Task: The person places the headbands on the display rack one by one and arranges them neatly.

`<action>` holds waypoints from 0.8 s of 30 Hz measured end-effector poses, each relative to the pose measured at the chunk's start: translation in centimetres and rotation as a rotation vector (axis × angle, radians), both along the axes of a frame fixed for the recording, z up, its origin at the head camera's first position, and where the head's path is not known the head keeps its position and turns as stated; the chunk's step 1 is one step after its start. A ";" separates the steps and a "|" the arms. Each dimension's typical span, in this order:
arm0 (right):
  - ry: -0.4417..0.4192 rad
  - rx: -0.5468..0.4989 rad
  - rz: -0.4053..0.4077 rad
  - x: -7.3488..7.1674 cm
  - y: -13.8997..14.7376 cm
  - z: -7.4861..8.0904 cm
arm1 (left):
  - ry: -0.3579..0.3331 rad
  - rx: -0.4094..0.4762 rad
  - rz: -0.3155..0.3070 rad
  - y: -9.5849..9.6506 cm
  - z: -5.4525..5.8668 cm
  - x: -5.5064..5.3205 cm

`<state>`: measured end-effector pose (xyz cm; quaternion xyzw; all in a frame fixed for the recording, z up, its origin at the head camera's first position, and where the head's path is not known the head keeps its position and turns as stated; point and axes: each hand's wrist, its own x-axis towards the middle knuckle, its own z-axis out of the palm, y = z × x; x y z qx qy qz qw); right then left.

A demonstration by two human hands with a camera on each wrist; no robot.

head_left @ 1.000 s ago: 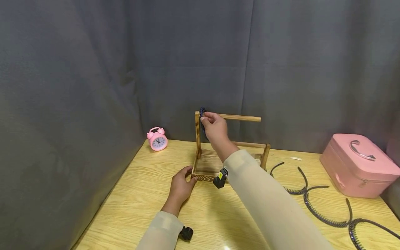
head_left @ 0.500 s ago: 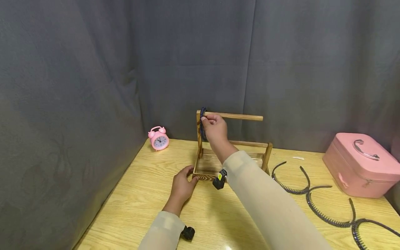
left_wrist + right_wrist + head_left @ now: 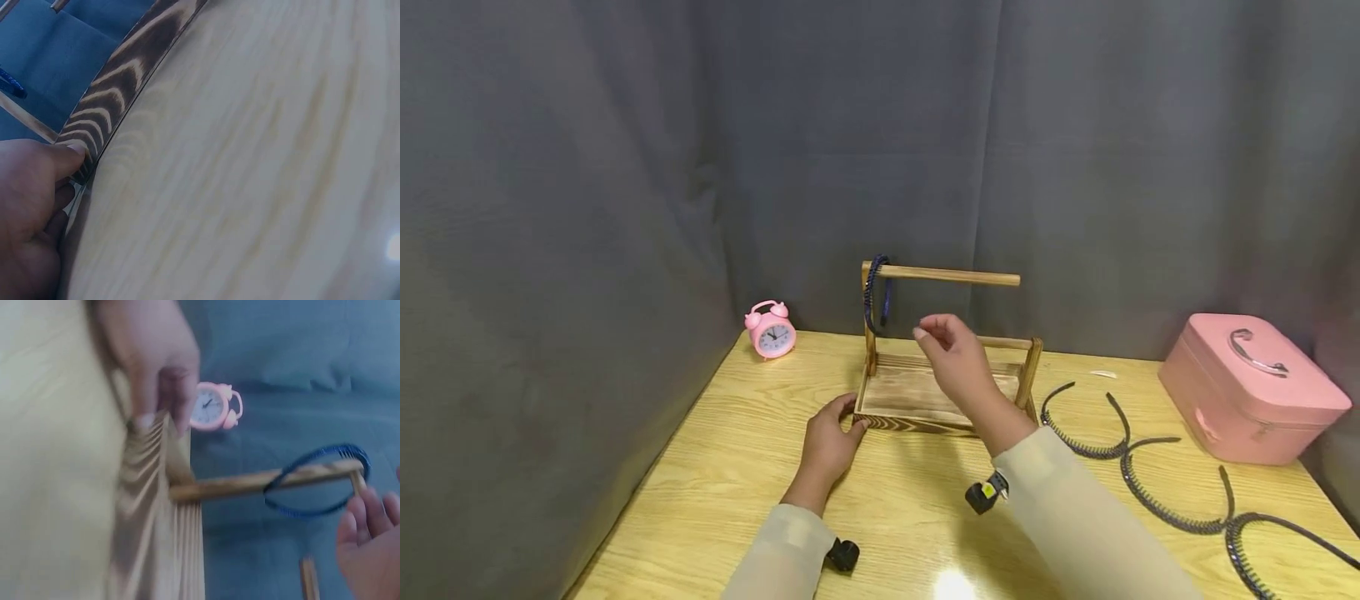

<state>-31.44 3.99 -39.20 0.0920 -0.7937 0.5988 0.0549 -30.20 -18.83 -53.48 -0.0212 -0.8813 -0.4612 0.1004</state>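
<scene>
Fingers of both hands stay well clear of the pink alarm clock (image 3: pixel 775 337), leftmost on the table (image 3: pixel 737 500), beyond the left fingertips and to their left.

Next comes the left hand (image 3: pixel 829 437), pinching the near left corner of a wooden stand (image 3: pixel 910 423), thumb on the front wall of its tray, other fingers around the side — apparently to keep the stand from shifting. Its forearm rises from the bottom edge, low to the table.

Above and beyond these fingers, a dark blue headband (image 3: pixel 868 292) hangs over the stand's top bar (image 3: pixel 955 275), close against the upright post; its arch straddles the bar, which seems to be what holds it up.

Just right of that headband and apart from it, the right hand (image 3: pixel 958 362) is raised over the tray, thumb and index fingertip close together, fingers loosely bent, pinching nothing. Its forearm slants up and leftward from the lower right.

Farther right of the right fingers, three dark headbands (image 3: pixel 1165 512) lie in a row, teeth visible, perhaps set within reach of that arm. Beyond them, rightmost, sits a pink case (image 3: pixel 1255 392) with a metal handle.
</scene>
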 end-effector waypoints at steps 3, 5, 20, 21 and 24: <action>0.027 0.082 0.040 2.9 2.8 -1.7 | -0.019 0.007 -0.011 -0.4 0.0 0.0; 0.036 0.123 0.062 4.7 4.5 -2.8 | -0.022 0.000 -0.015 -1.0 0.1 0.0; 0.093 0.497 -0.197 12.2 18.7 -7.0 | -0.092 -0.054 0.035 -6.6 1.3 0.9; 0.070 0.530 -0.224 12.9 19.8 -7.1 | -0.093 -0.051 0.035 -6.7 1.3 1.0; 0.024 0.638 -0.284 14.8 22.9 -7.5 | -0.088 -0.060 0.035 -6.8 1.3 0.9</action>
